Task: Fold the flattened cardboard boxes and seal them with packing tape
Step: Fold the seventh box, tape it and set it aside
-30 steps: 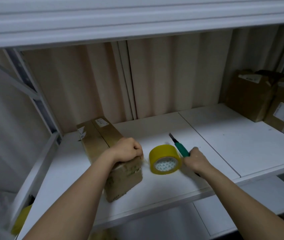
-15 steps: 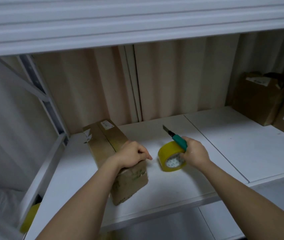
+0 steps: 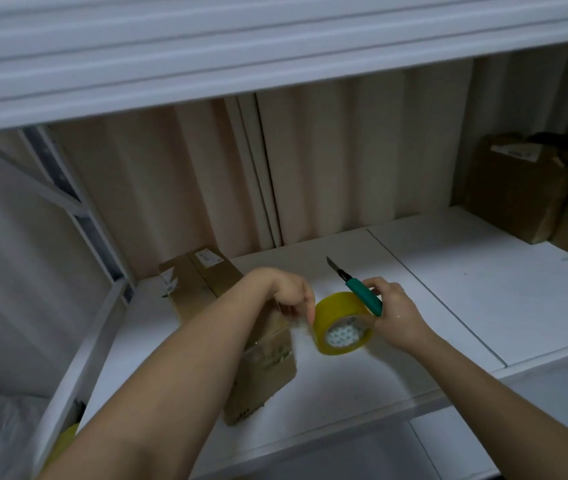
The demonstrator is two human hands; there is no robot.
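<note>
Two hands, tape roll (image 3: 343, 325) blurred, box (image 3: 261, 358) half-hidden

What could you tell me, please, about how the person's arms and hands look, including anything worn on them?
Both forearms are bare as far as the picture shows, with no sleeve reaching into view. The left hand and the right hand wear no gloves, and no watch, bracelet or ring can be seen on either. The nails are too small and blurred to describe.
</note>
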